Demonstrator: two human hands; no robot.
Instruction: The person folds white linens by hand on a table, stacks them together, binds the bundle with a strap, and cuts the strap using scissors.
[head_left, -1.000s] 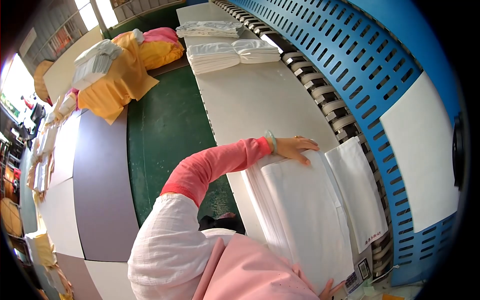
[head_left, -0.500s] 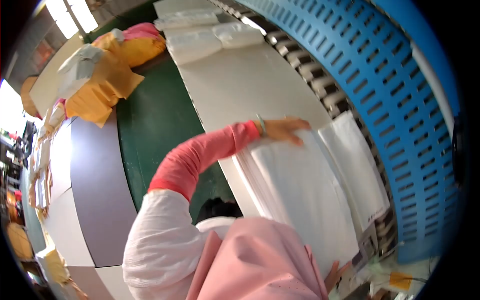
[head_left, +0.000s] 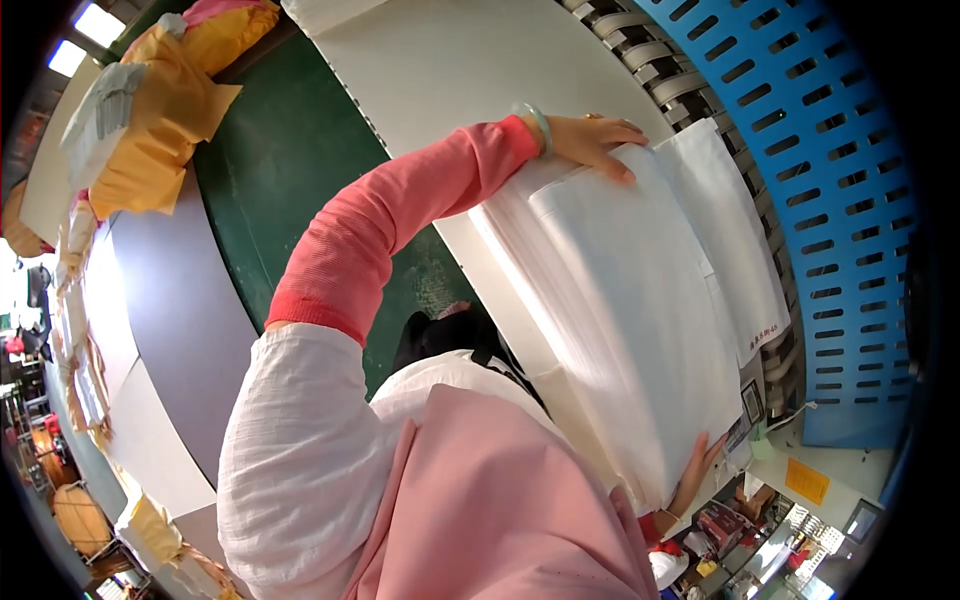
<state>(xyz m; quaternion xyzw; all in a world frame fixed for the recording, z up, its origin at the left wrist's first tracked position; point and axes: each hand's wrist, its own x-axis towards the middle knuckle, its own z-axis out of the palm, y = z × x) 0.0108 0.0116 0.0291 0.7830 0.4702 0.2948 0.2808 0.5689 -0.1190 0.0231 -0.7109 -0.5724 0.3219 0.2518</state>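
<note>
A thick stack of folded white sheets (head_left: 630, 300) lies on the pale work surface (head_left: 430, 75) in front of me. My left hand (head_left: 592, 142), with a bracelet at the wrist, rests on the stack's far edge, fingers spread. At the near right corner my right hand (head_left: 697, 468) touches the side of the stack, its fingers extended and partly apart; the rest of it is hidden behind the sheets. Beside the stack on the right lies another folded white piece (head_left: 725, 230) with small dark print at its lower edge.
A blue slotted panel (head_left: 800, 160) curves along the right, beside a row of metal parts (head_left: 665, 75). Yellow cloth bundles (head_left: 165, 110) sit at the upper left. Green floor (head_left: 290, 150) shows left of the surface, and cluttered equipment stands at the lower right.
The view has shifted, so the stack and my left hand appear higher. The stack's left side now shows more layers fanned out, and more of my right hand is visible.
</note>
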